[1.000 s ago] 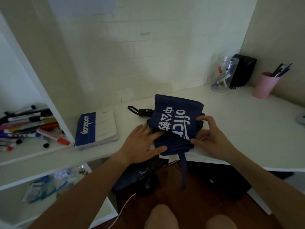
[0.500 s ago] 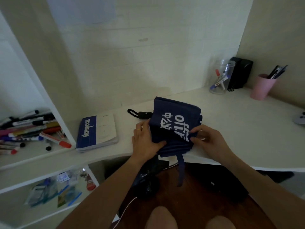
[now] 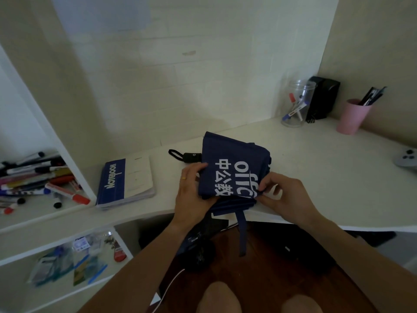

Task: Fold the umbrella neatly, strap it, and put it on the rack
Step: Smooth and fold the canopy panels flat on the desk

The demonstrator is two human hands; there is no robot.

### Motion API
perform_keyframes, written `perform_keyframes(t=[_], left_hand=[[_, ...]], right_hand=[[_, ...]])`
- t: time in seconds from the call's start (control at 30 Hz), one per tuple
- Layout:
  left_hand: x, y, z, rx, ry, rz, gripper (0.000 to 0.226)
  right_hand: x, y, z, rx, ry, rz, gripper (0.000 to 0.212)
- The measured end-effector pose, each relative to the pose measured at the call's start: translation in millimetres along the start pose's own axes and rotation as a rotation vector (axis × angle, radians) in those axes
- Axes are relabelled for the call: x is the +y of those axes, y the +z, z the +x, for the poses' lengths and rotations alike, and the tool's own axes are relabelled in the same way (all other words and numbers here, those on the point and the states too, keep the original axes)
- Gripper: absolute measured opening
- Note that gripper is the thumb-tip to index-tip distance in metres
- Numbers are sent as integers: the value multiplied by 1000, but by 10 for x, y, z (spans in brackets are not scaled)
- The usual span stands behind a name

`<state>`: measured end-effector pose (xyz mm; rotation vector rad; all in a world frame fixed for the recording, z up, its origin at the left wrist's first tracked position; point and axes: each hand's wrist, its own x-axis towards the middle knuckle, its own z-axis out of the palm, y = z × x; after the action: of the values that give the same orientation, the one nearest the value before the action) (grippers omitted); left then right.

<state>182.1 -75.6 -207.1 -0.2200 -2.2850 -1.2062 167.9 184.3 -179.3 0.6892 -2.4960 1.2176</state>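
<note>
The umbrella (image 3: 230, 168), soft navy fabric printed with white lettering and pleated flat, lies at the white desk's (image 3: 327, 177) front edge with its strap (image 3: 242, 233) dangling, a notebook (image 3: 126, 181) beside it, while the left hand (image 3: 191, 195) grips its near-left folds and the right hand (image 3: 286, 195) pinches its right edge.

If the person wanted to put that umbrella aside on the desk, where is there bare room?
Bare desk lies right of the umbrella, between the pink cup, the clear jar and the grey controller. A narrower strip runs between the notebook and the left hand. The marker shelf is crowded.
</note>
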Motion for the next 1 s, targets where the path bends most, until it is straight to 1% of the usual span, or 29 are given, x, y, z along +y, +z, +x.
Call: perform_keyframes(t=[0.07, 0.1, 0.13, 0.17, 0.23, 0.33, 0.43, 0.57, 0.63, 0.73, 0.87, 0.93, 1.0], left_hand=[[-5, 0, -11, -18, 35, 36, 51], [-5, 4, -17, -14, 39, 44, 42], [1, 7, -26, -8, 37, 52, 39], [7, 10, -34, -5, 29, 54, 40], [46, 4, -59, -25, -6, 6, 48], [107, -5, -89, -56, -20, -48, 59], [88, 8, -106, -51, 12, -18, 52], [18, 33, -131, -7, 7, 5, 42], [14, 24, -119, 45, -30, -75, 38], [1, -78, -61, 79, -152, -260, 36], [4, -184, -71, 35, -176, -301, 35], [90, -217, -27, 13, -227, -437, 34], [188, -234, 91, 1, -370, -626, 28]], right_hand=[[-17, 31, 16, 26, -35, -43, 30], [-21, 38, 27, 45, -45, -31, 31], [-23, 36, 43, 60, -52, -11, 33], [-21, 29, 59, 71, -59, -4, 37], [-13, 9, 91, 77, -69, -43, 44], [-14, 15, 120, 85, -63, -49, 49], [-18, 35, 135, 89, -60, 11, 48], [58, -15, 150, 48, -34, -7, 40], [117, -38, 151, 31, -34, -34, 36], [202, -39, 120, -35, -86, -128, 37], [232, -21, 64, -112, -182, -283, 28], [209, -12, 67, -123, -223, -348, 23], [187, -21, 82, -124, -245, -378, 21]])
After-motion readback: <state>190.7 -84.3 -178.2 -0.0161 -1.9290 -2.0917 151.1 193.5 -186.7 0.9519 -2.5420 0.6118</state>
